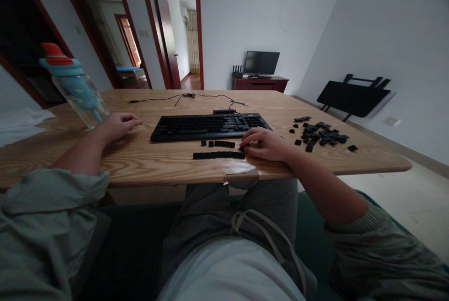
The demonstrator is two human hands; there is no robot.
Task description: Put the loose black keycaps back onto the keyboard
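Observation:
A black keyboard [210,125] lies across the table in front of me, with keys still on it and some darker bare-looking stretches I cannot make out. Before it, loose black keycaps form two rows: a shorter upper row [224,144] and a longer lower row [219,155]. My right hand [266,144] is at the right end of the upper row, its fingertips closed on a black keycap [242,148] at the tabletop. To the keyboard's left, my left hand [119,126] rests on the table beside the bottle, fingers loosely stretched out and holding nothing.
A heap of loose keycaps [324,135] is spread at the right. A clear bottle [79,90] with a blue and red lid stands at the left near white tissue [21,123]. Behind the keyboard runs a thin black cable [157,99]. The table edge [168,181] is close to my lap.

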